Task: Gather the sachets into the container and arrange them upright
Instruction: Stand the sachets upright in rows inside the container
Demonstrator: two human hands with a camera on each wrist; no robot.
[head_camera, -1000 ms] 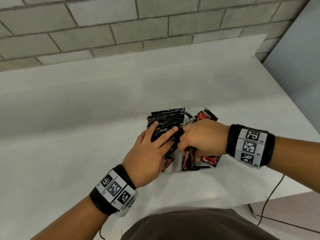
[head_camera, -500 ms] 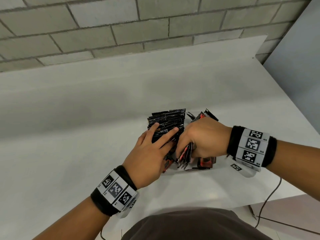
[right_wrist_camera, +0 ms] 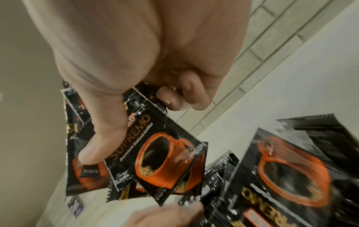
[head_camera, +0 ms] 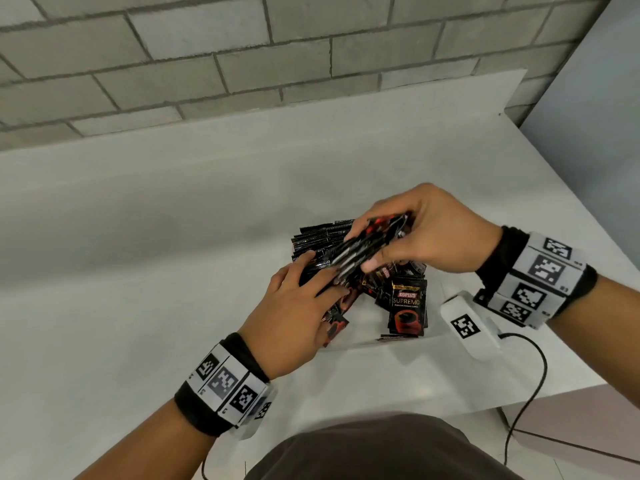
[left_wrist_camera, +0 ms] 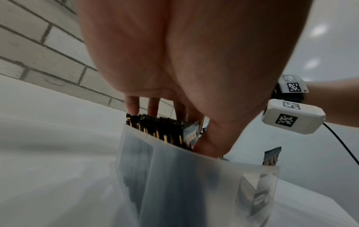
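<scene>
A translucent container [left_wrist_camera: 174, 184] stands on the white table [head_camera: 156, 271]. At its far end a packed row of black sachets [head_camera: 318, 233] stands upright. My left hand [head_camera: 325, 275] lies with straight fingers [left_wrist_camera: 132, 106] on this row, its thumb down inside the container. My right hand [head_camera: 363, 245] is raised above the container and grips a bundle of several sachets [right_wrist_camera: 155, 153] between thumb and fingers. More sachets, one marked Kopiko Supremo [head_camera: 407, 306], lean loosely in the near right part of the container.
A grey brick wall [head_camera: 242, 64] runs behind the table. The table's right edge [head_camera: 571, 202] slants close to my right arm, and its front edge is just before my body. A black cable [head_camera: 533, 375] hangs from my right wrist over that front edge.
My right hand has come up out of the container with a bundle of sachets, moving up and away from me. My left hand has stayed on the upright row.
</scene>
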